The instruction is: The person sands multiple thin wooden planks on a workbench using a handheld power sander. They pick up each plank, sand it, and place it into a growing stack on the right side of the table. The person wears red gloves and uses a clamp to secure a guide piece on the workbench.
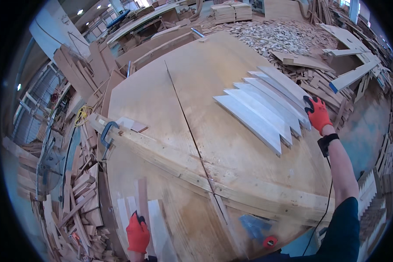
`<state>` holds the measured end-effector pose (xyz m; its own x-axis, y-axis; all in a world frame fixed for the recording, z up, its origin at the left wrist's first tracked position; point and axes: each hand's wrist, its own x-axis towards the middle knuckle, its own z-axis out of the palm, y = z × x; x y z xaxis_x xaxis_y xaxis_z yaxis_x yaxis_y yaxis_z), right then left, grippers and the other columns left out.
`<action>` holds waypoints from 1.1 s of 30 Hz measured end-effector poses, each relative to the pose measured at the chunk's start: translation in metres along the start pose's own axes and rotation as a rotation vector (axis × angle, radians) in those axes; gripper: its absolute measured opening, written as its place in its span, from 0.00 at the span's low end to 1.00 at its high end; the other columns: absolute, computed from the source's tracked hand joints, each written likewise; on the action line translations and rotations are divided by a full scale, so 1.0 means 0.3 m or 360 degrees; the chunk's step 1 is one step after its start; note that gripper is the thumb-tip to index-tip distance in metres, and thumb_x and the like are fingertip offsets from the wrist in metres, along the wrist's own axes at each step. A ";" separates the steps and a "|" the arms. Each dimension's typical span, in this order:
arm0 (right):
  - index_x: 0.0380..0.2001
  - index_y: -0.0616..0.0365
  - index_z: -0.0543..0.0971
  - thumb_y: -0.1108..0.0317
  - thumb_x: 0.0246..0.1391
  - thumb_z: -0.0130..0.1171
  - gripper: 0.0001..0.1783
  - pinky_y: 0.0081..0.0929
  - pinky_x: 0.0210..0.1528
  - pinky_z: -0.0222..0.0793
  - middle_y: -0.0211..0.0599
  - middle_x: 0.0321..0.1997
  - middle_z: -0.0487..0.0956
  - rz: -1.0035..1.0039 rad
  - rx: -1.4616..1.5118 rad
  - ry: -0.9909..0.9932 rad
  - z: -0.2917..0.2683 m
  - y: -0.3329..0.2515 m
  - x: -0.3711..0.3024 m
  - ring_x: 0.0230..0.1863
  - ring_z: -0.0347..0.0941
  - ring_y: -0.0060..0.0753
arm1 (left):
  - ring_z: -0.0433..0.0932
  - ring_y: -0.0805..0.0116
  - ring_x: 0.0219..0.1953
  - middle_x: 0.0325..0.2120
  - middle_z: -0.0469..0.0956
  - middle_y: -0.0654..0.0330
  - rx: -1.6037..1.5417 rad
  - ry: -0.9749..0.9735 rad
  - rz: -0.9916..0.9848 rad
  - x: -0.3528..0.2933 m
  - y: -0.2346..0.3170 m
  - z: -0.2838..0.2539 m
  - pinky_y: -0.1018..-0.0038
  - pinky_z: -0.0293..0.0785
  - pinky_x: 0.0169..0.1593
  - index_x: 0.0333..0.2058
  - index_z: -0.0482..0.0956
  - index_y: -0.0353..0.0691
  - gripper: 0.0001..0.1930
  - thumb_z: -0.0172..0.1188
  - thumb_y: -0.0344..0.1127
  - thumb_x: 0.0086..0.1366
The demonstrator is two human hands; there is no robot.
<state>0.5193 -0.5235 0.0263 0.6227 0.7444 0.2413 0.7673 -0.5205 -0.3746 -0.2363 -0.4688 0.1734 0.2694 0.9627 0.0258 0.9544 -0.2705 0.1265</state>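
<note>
Both my hands wear red gloves with black fingertips. At the near left of the table, my left hand (138, 233) is closed round a narrow reddish-brown wooden strip (143, 198). Pale boards (159, 227) lie on either side of that strip. Far out to the right, my right hand (318, 115) has its fingers curled over the near end of a white board (281, 84), the farthest right in its group. Several more white boards (253, 120) with slanted, pointed ends lie beside it, staggered and partly overlapping. My palms and the undersides of my fingers are hidden.
A long wooden fence (179, 168) crosses the plywood table (161, 109), with a blue C-clamp (107, 136) at its left end. A dark slot (185, 115) runs through the tabletop. Near the front edge lies a red tape measure (270, 241). Wood offcuts (81, 196) are heaped at the left.
</note>
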 end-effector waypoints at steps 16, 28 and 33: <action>0.62 0.51 0.73 0.53 0.54 0.65 0.33 0.53 0.66 0.58 0.51 0.66 0.68 -0.0434 -0.0242 -0.0362 0.112 -0.567 -0.335 0.66 0.63 0.56 | 0.77 0.47 0.53 0.54 0.74 0.39 0.0381 0.0171 0.1477 0.559 0.570 0.194 0.59 0.74 0.58 0.56 0.73 0.30 0.21 0.56 0.34 0.66; 0.62 0.51 0.72 0.51 0.47 0.72 0.40 0.43 0.63 0.65 0.51 0.62 0.70 -0.0702 0.0176 -0.1053 0.001 -0.705 -0.501 0.61 0.69 0.52 | 0.73 0.47 0.59 0.58 0.73 0.43 -0.0012 0.0183 0.1974 0.511 0.810 0.484 0.51 0.65 0.65 0.55 0.75 0.37 0.24 0.59 0.39 0.61; 0.58 0.50 0.75 0.53 0.42 0.76 0.39 0.49 0.68 0.59 0.49 0.68 0.65 -0.0702 -0.0287 -0.0905 0.073 -0.563 -0.591 0.68 0.59 0.56 | 0.64 0.46 0.67 0.63 0.68 0.47 -0.0238 0.0161 0.1234 0.565 0.704 0.475 0.46 0.55 0.70 0.60 0.73 0.43 0.29 0.64 0.42 0.59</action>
<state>0.2758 -0.5584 0.0273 0.1131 0.9764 -0.1838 0.9715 -0.1474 -0.1855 0.0293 -0.3641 0.0633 0.8298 0.4988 0.2501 0.4705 -0.8664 0.1669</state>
